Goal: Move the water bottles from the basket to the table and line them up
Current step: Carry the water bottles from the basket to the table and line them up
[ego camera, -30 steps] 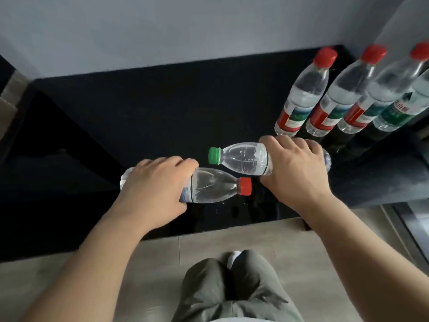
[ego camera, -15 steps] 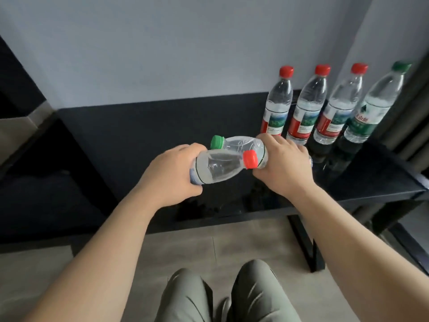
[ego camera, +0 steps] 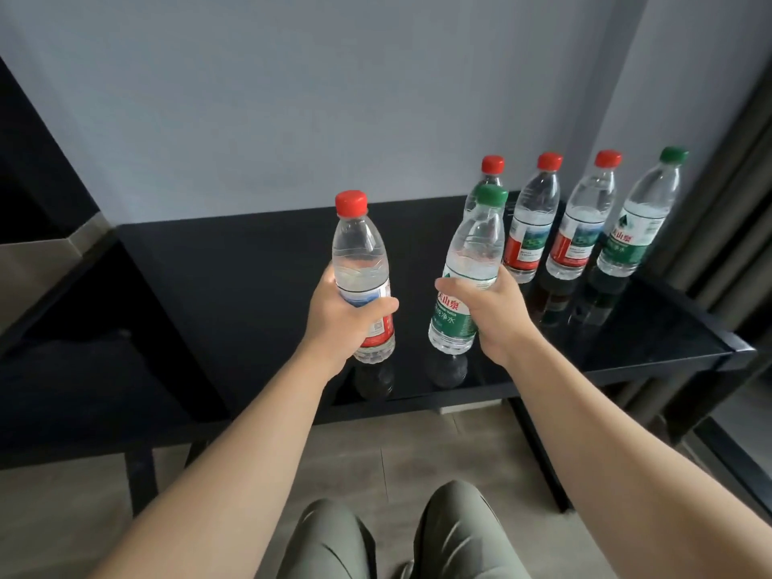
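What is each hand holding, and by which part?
Left hand grips the red-capped clear plastic water bottle around its labelled lower body; the right hand grips the green-capped clear plastic water bottle likewise.

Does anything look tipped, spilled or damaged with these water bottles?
Nothing stands out: four bottles stand upright, capped, on the table, back right. The left hand holds a red-capped bottle and the right hand a green-capped bottle, both upright. No spill.

Upright: red-capped bottle [ego camera: 361, 272], green-capped bottle [ego camera: 470, 261], near table [ego camera: 250, 286] front; four-bottle row [ego camera: 532, 227] behind, right.
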Motion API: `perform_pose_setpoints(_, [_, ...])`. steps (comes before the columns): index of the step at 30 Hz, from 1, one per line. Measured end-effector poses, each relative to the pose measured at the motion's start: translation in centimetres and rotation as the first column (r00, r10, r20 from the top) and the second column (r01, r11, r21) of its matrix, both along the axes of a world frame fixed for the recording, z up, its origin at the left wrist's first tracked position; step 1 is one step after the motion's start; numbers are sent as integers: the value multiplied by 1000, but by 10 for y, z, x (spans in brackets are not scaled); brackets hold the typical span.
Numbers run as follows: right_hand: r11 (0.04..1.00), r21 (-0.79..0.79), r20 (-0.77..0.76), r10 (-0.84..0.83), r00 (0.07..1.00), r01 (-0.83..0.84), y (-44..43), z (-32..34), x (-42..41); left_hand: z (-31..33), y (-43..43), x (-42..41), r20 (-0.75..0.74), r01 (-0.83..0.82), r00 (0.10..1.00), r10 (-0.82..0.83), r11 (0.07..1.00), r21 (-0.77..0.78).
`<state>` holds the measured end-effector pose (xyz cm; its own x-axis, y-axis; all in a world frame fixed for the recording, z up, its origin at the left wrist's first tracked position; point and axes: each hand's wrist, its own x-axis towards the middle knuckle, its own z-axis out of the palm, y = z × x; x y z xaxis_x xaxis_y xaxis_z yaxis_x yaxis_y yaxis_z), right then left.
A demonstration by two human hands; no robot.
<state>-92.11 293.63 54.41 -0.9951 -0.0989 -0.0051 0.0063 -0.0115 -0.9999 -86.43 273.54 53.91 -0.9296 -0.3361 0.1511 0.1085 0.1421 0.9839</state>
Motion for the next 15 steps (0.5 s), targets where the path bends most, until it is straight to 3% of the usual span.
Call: perform_pose_setpoints(15, [997,70,-126,-27,992,36,-9,-25,0,-25,15,-13,-21,-59,998,57,991,-122])
